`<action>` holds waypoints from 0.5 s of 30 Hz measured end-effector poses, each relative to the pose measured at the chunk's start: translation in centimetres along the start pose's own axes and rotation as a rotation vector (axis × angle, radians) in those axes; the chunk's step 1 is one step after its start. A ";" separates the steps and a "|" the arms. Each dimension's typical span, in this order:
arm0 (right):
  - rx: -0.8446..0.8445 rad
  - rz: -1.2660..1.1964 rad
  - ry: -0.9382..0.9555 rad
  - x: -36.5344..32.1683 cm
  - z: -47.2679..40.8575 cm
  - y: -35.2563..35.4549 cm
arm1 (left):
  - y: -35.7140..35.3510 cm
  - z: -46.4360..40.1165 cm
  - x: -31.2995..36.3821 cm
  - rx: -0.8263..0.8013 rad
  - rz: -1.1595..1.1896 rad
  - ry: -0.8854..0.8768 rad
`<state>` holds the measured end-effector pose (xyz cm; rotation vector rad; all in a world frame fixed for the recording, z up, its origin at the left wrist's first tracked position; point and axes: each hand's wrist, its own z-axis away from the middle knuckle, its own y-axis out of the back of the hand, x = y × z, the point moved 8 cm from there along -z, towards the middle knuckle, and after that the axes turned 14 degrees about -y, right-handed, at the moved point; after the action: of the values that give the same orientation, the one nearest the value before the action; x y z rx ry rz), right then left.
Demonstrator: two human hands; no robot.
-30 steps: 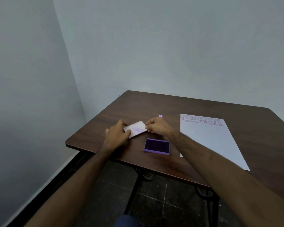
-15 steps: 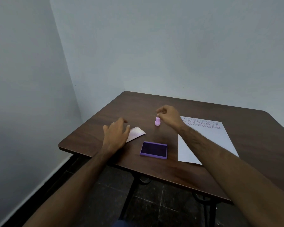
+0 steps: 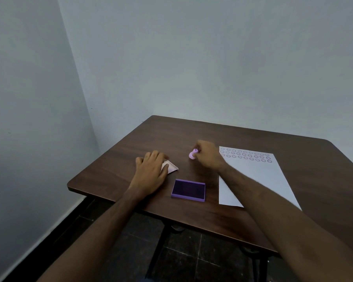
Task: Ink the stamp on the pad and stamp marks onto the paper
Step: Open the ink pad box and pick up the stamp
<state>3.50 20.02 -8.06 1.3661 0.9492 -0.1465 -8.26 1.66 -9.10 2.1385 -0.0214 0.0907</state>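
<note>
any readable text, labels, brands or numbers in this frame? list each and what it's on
No readable text in this view.
Sheet of paper: rows of small purple ring-shaped stamp marks along the far edge; anything inside the rings is too small to read.
Small card under the left hand: faint purple smudges, not legible.
Ink pad and stamp: no label visible.

A dark brown wood-grain counter (image 3: 243, 137) with rounded corners fills the lower right of the frame. On it, left of centre, lies a small white card (image 3: 171, 167) with a faint pinkish tint — partly covered. Pale grey-blue walls (image 3: 192, 58) meet in a corner at upper left. Below — dark floor tiles (image 3: 192, 265) and black metal legs (image 3: 157, 249).
</note>
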 end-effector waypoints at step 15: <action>-0.511 -0.879 -0.105 0.9 8.4 0.5 | 2.1 -1.1 5.5 0.280 0.610 -0.158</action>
<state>8.49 13.20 -9.04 0.4067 1.3324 -0.5874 -2.97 1.56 -6.38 2.3423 -0.7944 0.2940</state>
